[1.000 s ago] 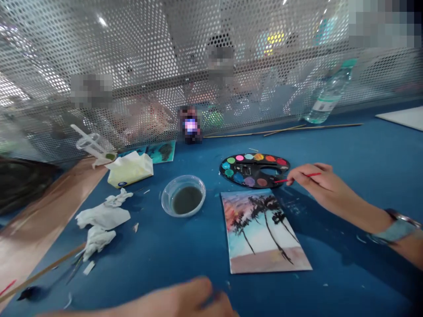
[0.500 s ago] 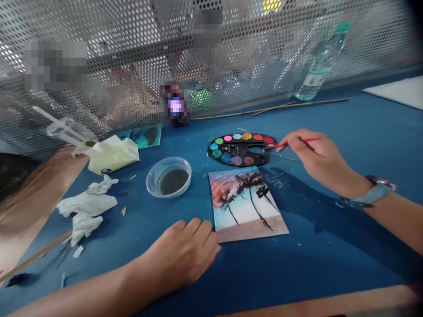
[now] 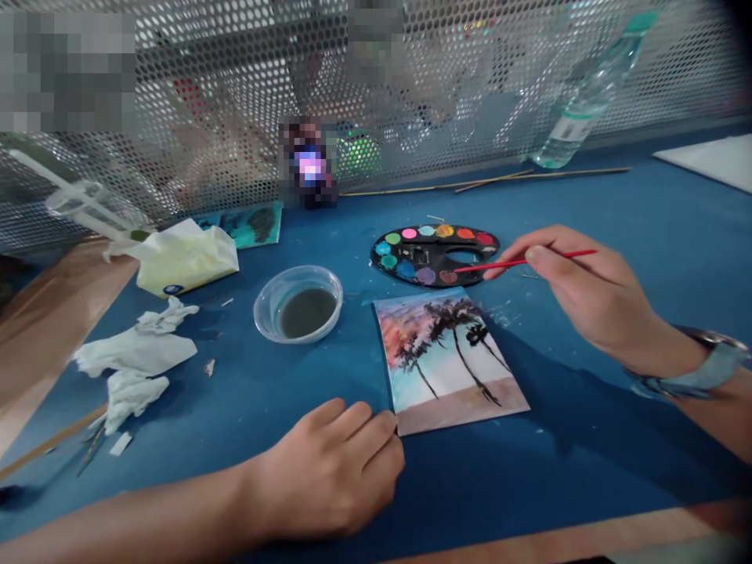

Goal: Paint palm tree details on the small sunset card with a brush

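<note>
My right hand point(image 3: 593, 294) pinches a thin red paintbrush point(image 3: 517, 262), its tip over the brown paint at the lower edge of the black palette point(image 3: 417, 257). Round pools of many colours ring that palette. Nearer to me lies a small painting point(image 3: 438, 392) of dark palm trees under a pink and blue sky. Its lower left corner meets the curled fingers of my left hand point(image 3: 344, 462), which rests closed on the table; the inside of that hand is hidden. Left of the painting stands a clear plastic bowl point(image 3: 267, 309) of dark water.
Crumpled tissues point(image 3: 141, 348) and a tissue pack point(image 3: 188, 262) lie at left, near a plastic cup point(image 3: 88, 204). A teal painting point(image 3: 255, 225) lies behind them. Thin sticks point(image 3: 487, 180) and a tilted water bottle point(image 3: 576, 129) are along the perforated metal screen point(image 3: 435, 94).
The brush tip has moved left and toward me, from the palette's thumb-hole side to the brown paint. My left hand stays by the painting's corner. The view has shifted slightly.
</note>
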A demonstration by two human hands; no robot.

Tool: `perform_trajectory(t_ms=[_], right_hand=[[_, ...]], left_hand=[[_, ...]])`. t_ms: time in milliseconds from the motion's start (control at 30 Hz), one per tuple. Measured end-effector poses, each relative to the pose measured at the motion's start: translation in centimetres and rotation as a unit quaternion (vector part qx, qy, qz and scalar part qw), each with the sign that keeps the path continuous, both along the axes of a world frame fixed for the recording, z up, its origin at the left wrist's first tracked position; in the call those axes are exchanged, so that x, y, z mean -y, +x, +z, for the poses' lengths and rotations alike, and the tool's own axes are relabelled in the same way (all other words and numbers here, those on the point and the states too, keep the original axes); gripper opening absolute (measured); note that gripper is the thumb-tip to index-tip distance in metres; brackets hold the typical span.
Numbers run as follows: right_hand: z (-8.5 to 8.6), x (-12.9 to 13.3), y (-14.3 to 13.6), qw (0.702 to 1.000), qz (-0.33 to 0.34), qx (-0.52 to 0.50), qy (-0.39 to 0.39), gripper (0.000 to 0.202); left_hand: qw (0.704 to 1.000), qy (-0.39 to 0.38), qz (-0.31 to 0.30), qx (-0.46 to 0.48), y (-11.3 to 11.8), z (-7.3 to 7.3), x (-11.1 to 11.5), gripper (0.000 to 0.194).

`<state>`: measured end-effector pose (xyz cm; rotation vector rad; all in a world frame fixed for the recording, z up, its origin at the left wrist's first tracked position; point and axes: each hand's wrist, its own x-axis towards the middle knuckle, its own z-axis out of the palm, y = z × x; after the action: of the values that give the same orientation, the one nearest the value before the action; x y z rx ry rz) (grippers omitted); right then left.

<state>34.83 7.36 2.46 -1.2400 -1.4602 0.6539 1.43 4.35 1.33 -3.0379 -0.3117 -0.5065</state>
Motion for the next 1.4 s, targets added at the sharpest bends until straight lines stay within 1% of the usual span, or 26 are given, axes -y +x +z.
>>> perform_trajectory(t_ms=[133,267,367,533,633,800,900,1067,1200,1400], right_hand=[[-0.2,0.5,-0.7,0.999,0.012,0.016,-0.025,0.018],[0.0,1.2,-1.4,0.993,0.022,0.100,-0.058,0.023],[-0.2,1.2,-1.3,0.989,0.026,0.133,-0.062,0.021],[-0.8,0.7,-0.2,0.992,-0.010,0.119,-0.033,0.018],[-0.9,0.6,0.1,0.994,-0.014,0.104,-0.029,0.019],[-0.9,1.1,-0.3,0.999,0.028,0.040,-0.005,0.023],[-0.8,1.4,-0.7,0.998,0.053,0.043,0.001,0.026],[-0.2,1.5,-1.4,0.995,0.054,0.086,-0.003,0.024],[0.1,1.7,-1.8,0.995,0.060,0.085,-0.005,0.022],[-0.3,1.9,-1.6,0.992,0.086,0.093,-0.010,0.022]], left_hand=[[1.000,-0.020,-0.024,-0.001,-0.3,-0.2,-0.2,0.018],[0.999,-0.030,-0.026,-0.009,-0.4,-0.1,-0.3,0.023],[0.999,-0.027,-0.033,-0.005,-0.5,-0.1,-0.4,0.024],[0.999,-0.013,-0.036,-0.010,-0.5,-0.5,-0.5,0.026],[1.000,-0.012,-0.024,-0.013,-0.3,-0.3,-0.6,0.028],[0.999,0.000,-0.045,-0.030,-0.1,0.5,-0.8,0.037],[0.998,0.018,-0.053,-0.033,-0.2,0.6,-0.9,0.039],[0.997,0.034,-0.061,-0.040,-0.3,0.4,-0.7,0.041],[0.997,0.032,-0.059,-0.042,-0.4,0.1,-0.5,0.038],[0.996,0.040,-0.066,-0.038,-0.5,-0.3,-0.4,0.035]])
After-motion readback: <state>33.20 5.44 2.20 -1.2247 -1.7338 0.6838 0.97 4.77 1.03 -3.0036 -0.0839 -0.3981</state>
